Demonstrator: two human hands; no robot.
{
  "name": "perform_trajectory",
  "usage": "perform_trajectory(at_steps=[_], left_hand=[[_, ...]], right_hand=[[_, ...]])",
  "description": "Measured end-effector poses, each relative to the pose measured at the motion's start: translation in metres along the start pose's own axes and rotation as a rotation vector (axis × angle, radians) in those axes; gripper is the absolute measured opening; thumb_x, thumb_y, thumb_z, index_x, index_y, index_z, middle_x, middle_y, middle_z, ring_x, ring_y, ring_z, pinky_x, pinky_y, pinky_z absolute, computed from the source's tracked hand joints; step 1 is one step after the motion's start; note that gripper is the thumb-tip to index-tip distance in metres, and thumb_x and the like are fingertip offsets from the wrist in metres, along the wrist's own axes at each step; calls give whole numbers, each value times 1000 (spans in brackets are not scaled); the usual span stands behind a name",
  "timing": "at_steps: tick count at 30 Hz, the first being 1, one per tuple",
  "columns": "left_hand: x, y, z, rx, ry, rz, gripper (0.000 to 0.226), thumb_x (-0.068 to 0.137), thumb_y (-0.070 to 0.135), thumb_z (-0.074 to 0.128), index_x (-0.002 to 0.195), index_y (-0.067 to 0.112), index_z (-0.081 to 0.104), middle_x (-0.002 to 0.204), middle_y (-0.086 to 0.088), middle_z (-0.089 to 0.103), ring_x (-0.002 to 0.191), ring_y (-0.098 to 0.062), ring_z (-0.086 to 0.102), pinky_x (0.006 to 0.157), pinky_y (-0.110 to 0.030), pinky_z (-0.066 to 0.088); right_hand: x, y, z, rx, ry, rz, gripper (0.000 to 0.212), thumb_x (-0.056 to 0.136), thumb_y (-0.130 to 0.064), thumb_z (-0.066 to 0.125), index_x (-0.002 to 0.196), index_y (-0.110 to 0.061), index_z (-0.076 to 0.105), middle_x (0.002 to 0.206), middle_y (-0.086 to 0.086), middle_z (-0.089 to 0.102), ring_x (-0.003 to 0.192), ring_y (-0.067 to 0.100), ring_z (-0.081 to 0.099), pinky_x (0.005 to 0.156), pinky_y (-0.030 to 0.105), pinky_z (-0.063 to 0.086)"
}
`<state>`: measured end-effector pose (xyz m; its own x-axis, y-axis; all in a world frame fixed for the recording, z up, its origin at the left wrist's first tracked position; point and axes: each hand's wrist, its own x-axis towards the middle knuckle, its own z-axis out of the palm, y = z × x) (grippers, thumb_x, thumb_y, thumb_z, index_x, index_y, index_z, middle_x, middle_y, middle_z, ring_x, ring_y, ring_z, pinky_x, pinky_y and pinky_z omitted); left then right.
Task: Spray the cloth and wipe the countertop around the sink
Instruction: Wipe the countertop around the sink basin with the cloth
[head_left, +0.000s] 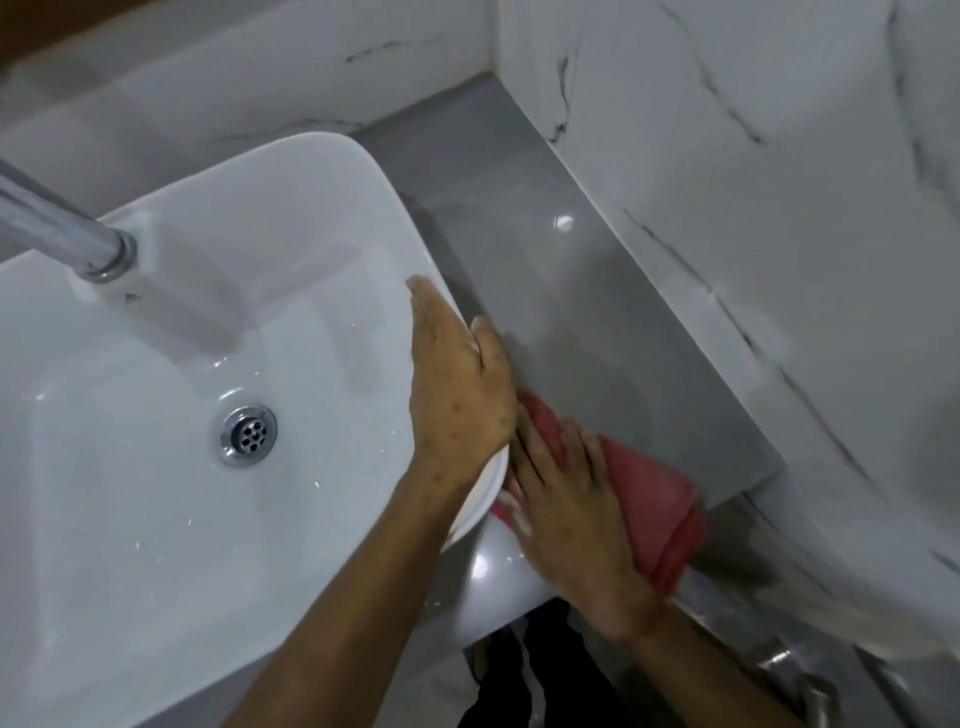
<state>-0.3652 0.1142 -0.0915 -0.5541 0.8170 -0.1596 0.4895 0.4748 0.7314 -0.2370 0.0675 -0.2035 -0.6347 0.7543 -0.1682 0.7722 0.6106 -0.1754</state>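
A white vessel sink (171, 499) fills the left of the view, with a chrome drain (248, 435) in its basin. My left hand (460, 384) lies flat on the sink's right rim, fingers together, holding nothing. A red cloth (652, 512) lies on the grey countertop (561, 291) just right of the sink. My right hand (569, 499) presses flat on the cloth near the counter's front edge, fingers pointing toward the sink's base. Part of the cloth is hidden under that hand. No spray bottle is in view.
A chrome faucet spout (62, 234) reaches over the basin from the left. White marbled wall tiles (779, 197) close the counter at the back and right. The counter ends at a front edge (748, 483); the floor and dark trousers (535, 675) show below.
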Motion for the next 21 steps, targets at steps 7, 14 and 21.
perform_trajectory(at_steps=[7, 14, 21], left_hand=[[5, -2, 1, 76, 45, 29, 62, 100, 26, 29, 150, 10, -4, 163, -5, 1, 149, -19, 7, 108, -20, 9], [8, -7, 4, 107, 46, 26, 63, 100, 29, 29, 151, 11, -4, 163, -4, 2, 149, -21, 8, 110, -24, 11], [-1, 7, -9, 177, -24, 21, 64, 101, 32, 24, 149, 6, -9, 162, -7, -10, 149, -18, -8, 113, -21, -3]], right_hand=[[24, 56, -30, 37, 105, 404, 64, 97, -42, 33, 149, -12, 15, 159, 11, 17, 137, 48, 25, 113, 59, 22], [-47, -8, 7, -6, 88, 57, 83, 88, -43, 47, 149, -19, -3, 159, 12, 13, 135, 45, 35, 109, 59, 21], [-34, -42, -4, 176, 43, 403, 72, 91, -51, 26, 148, -9, 15, 159, 14, 16, 140, 50, 18, 114, 58, 16]])
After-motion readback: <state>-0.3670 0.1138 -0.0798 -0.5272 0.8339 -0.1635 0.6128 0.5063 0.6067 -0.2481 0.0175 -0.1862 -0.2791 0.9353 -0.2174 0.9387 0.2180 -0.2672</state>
